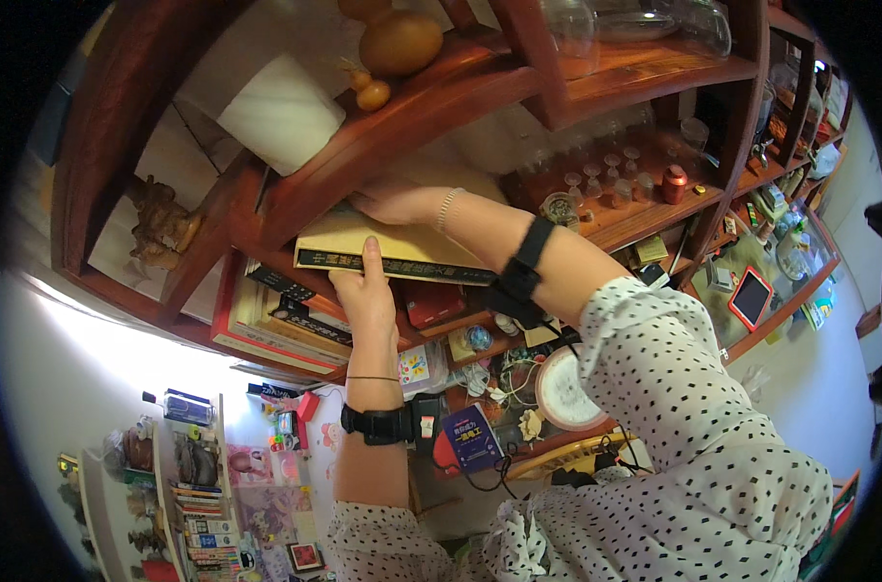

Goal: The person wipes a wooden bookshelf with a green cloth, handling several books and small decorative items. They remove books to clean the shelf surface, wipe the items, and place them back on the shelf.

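Note:
A thick book with a yellowish cover [419, 244] and a dark, lettered spine lies flat in an opening of the wooden shelf unit. My left hand [367, 295] grips it at the spine side, thumb on the upper cover and fingers out of sight beneath. Over the far part of that cover is my right hand [397, 202], slightly blurred. Its fingertips are hard to make out, so whether they hold anything is unclear. Below the book, at left, several more books [303, 316] stand in a row. A red box-like item [434, 304] sits underneath the book.
A curved wooden shelf board [412, 124] runs just above my hands. It carries a white paper roll [281, 113] and gourds [401, 44]. Small glasses [594, 178] and a red canister [674, 183] occupy the right compartment. Lower down are a round white-topped object [568, 389], cables and a blue book [474, 440].

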Available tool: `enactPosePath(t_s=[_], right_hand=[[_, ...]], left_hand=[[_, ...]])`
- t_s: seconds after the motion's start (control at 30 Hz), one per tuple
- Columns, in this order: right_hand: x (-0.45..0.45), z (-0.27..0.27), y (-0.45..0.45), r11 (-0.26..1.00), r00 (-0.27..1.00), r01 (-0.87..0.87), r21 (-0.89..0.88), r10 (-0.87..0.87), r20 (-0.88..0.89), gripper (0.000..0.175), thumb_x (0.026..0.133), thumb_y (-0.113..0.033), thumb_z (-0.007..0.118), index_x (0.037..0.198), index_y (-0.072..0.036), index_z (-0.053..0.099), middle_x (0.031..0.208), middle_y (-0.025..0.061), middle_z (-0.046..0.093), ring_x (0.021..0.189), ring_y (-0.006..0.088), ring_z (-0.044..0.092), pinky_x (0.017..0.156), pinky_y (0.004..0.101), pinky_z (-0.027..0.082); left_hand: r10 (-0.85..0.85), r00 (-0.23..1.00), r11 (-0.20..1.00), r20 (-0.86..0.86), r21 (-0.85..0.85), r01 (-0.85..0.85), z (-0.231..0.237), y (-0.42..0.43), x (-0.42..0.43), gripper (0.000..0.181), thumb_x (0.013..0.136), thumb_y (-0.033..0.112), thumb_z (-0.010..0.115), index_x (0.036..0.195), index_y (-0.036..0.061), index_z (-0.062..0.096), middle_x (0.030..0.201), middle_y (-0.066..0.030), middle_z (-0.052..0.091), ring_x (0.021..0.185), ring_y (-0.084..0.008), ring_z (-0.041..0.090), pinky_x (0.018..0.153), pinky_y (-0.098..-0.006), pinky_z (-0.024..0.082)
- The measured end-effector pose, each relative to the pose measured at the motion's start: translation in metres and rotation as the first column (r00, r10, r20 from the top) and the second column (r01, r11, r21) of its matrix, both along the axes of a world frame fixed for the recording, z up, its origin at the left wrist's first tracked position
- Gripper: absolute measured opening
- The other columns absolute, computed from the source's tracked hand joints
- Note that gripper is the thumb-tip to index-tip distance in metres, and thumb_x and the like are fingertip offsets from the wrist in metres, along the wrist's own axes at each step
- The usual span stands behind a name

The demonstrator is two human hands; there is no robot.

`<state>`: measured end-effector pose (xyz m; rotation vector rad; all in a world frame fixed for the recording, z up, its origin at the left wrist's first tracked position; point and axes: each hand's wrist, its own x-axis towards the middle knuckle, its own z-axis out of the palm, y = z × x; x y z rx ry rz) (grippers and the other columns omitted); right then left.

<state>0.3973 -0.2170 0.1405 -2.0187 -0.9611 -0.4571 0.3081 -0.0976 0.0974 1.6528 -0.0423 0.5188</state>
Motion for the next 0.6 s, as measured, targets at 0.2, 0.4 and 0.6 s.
enactPosePath(t_s=[0.2, 0.4, 0.6], right_hand=[[0.016, 0.018, -0.009, 0.992, 0.96, 0.086, 0.096, -0.057, -0.273, 0.041, 0.095, -0.022, 0.039, 0.132, -0.007, 0.048, 0.137, 0.018, 0.046, 0.127, 0.0346, 0.042, 0.108, 0.0415, 0.03], [0.106, -0.045, -0.015, 0.956, 0.957, 0.276, 0.099, -0.263, -0.124, 0.039, 0.094, -0.023, 0.04, 0.129, -0.007, 0.051, 0.134, 0.0169, 0.049, 0.122, 0.0347, 0.046, 0.105, 0.0413, 0.034], [0.173, -0.155, -0.052, 0.872, 0.862, 0.485, -0.063, -0.489, -0.132, 0.037, 0.094, -0.023, 0.041, 0.125, -0.008, 0.054, 0.13, 0.0157, 0.052, 0.117, 0.0347, 0.05, 0.102, 0.0411, 0.038]], left_hand=[[-0.047, 0.999, 0.992, 0.016, -0.113, 0.049, 0.001, -0.003, -0.005, 0.039, 0.093, 0.017, 0.06, 0.12, -0.0038, 0.04, 0.116, -0.0129, 0.054, 0.098, -0.0161, 0.055, 0.08, -0.0282, 0.047], [0.001, 0.999, 0.998, -0.039, -0.055, -0.003, 0.004, -0.004, -0.008, 0.043, 0.093, 0.02, 0.059, 0.122, -0.0039, 0.037, 0.118, -0.0141, 0.052, 0.1, -0.0172, 0.054, 0.08, -0.0291, 0.047], [0.003, 0.999, 0.998, -0.033, -0.065, -0.005, 0.006, -0.008, -0.011, 0.044, 0.094, 0.018, 0.058, 0.125, -0.0029, 0.034, 0.121, -0.0158, 0.05, 0.108, -0.02, 0.053, 0.09, -0.0338, 0.048]])
